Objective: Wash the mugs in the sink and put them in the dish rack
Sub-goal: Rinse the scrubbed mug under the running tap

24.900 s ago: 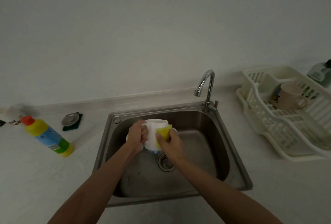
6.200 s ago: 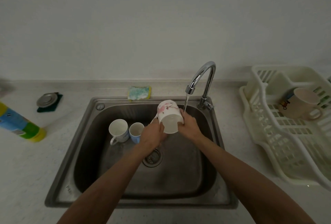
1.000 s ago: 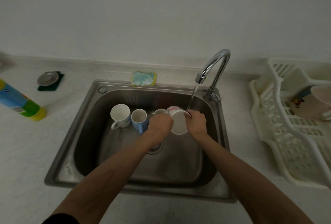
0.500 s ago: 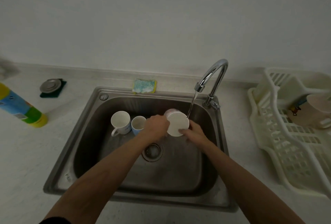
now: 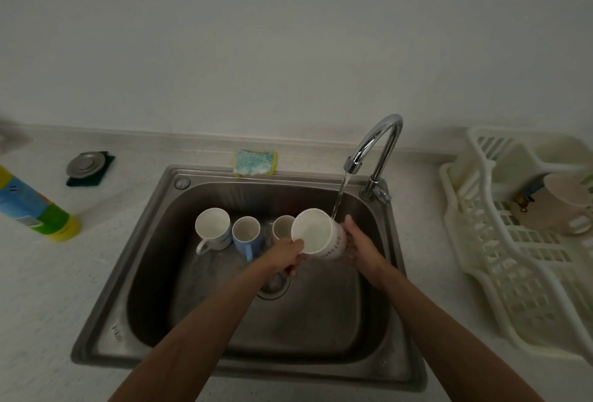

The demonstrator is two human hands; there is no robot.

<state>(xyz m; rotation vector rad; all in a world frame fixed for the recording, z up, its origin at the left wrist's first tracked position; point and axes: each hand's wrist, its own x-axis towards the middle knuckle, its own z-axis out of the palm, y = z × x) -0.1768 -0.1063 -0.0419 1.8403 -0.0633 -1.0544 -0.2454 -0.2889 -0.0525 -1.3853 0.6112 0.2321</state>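
Pale, speckled worktop (image 5: 48,289) all around me, meeting a plain, matte grey-white wall (image 5: 288,32), and the light is dim. Set into the worktop is the sink (image 5: 321,321): brushed steel, rounded corners, wet floor, a round drain in the middle. At its back right corner the shiny tap (image 5: 383,144) curves over like a hook, and a thin stream of water (image 5: 339,196) runs down from it.

I've got the big mug (image 5: 313,231) tipped on its side above the basin with the mouth facing me. It's smooth white china with small dark marks on its side, and the water lands at its far edge. My left hand (image 5: 285,260) has its fingers curled round the near rim side, gripping it. My right hand (image 5: 359,247) lies against the other end with the fingers fairly straight and the thumb up.

Lined up along the back of the basin, upright, are a white mug (image 5: 213,228), a blue mug (image 5: 247,236) touching it, and a small mug (image 5: 283,226) half hidden behind the one I'm holding.

A sudsy sponge (image 5: 255,162) with yellow edges sits on the back rim. Over on the left there's a round metal plug (image 5: 86,163) on a dark green pad (image 5: 104,173), and a glossy bottle (image 5: 35,209) in yellow, blue and green lies on its side. On the right is the cream plastic dish rack (image 5: 529,289), all slats and grid, with a pale mug (image 5: 564,205) lying in it.
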